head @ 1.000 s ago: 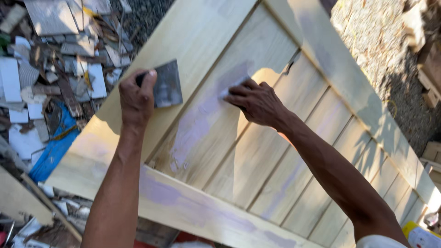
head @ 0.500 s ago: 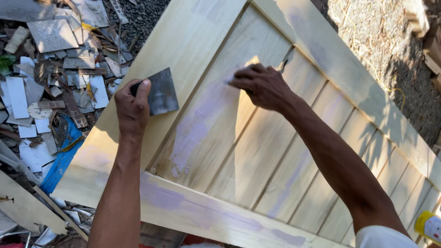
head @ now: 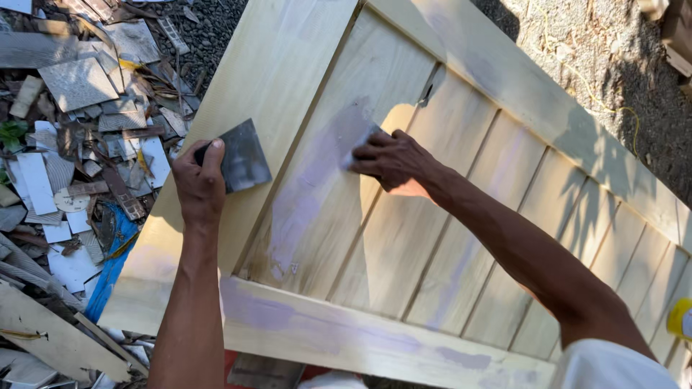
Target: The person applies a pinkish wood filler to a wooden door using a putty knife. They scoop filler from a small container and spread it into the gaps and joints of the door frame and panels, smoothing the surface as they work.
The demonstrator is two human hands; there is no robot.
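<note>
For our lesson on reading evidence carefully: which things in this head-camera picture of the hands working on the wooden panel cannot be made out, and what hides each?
- Item under the right hand: only a pale corner shows; the fingers cover the rest, head view.
- Yellow object: cut off by the right edge.
- Wooden panel: its far end runs past the frame.
- Grey pad in the left hand: its near end is hidden by the hand.
- Scrap pile: pieces too jumbled to identify.

Bare wooden door panel (head: 404,245) lies open between both arms; scrap tile and wood pile (head: 79,144) crowds its left edge.
</note>
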